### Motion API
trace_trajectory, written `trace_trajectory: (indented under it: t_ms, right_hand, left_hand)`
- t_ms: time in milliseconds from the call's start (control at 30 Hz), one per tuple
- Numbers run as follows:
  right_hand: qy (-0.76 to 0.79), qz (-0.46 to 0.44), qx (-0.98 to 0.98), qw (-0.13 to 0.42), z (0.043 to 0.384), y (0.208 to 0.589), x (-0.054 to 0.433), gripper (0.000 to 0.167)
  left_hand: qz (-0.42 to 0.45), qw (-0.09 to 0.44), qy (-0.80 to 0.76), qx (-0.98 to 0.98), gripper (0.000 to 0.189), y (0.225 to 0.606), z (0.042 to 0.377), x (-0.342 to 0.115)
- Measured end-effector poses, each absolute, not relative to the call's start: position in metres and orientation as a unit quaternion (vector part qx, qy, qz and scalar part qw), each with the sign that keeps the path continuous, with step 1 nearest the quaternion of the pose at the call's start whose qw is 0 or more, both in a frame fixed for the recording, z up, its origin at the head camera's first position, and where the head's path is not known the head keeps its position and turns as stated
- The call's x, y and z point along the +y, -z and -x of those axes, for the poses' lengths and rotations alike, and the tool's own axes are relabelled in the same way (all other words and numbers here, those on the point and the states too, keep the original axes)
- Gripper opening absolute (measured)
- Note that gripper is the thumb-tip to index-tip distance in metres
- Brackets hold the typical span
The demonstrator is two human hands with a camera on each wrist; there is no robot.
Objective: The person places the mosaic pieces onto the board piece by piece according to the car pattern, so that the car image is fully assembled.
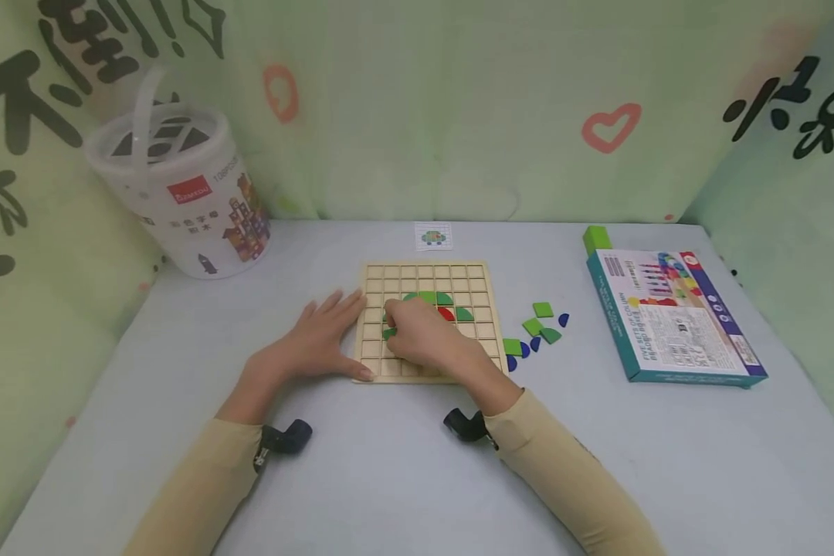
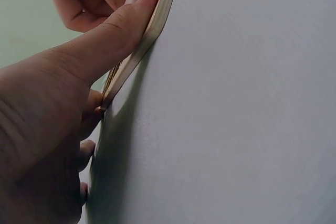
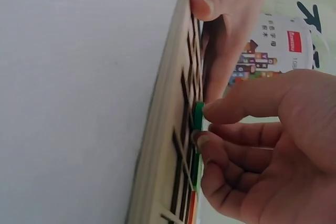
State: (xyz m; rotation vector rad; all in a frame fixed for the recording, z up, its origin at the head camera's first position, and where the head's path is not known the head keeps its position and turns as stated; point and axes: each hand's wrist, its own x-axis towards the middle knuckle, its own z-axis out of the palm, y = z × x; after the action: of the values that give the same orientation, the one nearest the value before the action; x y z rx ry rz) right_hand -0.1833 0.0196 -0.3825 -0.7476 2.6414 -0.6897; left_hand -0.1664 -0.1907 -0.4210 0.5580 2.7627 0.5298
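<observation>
A wooden grid board (image 1: 489,328) lies flat on the table, with several green pieces (image 1: 427,296) and a red piece (image 1: 446,314) set in its cells. My left hand (image 1: 314,340) is spread along the board's left side, its thumb (image 2: 118,38) pressing the near corner and its fingers at the left edge. Over the board's left half, my right hand (image 1: 424,332) pinches a small green piece (image 3: 198,115) between thumb and fingertips, right at the board's surface. The right hand covers part of the grid in the head view.
Loose green squares (image 1: 543,310) and blue pieces (image 1: 563,319) lie right of the board. Behind it is a small pattern card (image 1: 434,236). A flat box (image 1: 688,316) lies at the right beside a green block (image 1: 597,238). A white bucket (image 1: 181,193) stands back left.
</observation>
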Motion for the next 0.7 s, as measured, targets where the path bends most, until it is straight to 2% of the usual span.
trace_trajectory:
  t_ms: [333, 700]
  right_hand:
    - [0.236, 0.266, 0.929, 0.1, 0.1814, 0.3889, 0.0175, 0.016]
    - [0.257, 0.26, 0.925, 0.102, 0.1827, 0.3919, 0.0188, 0.014]
  left_hand:
    - [-0.193, 0.139, -0.178, 0.955, 0.129, 0.4204, 0.1674, -0.1883]
    - [-0.193, 0.137, -0.177, 0.955, 0.128, 0.4199, 0.1672, -0.1879]
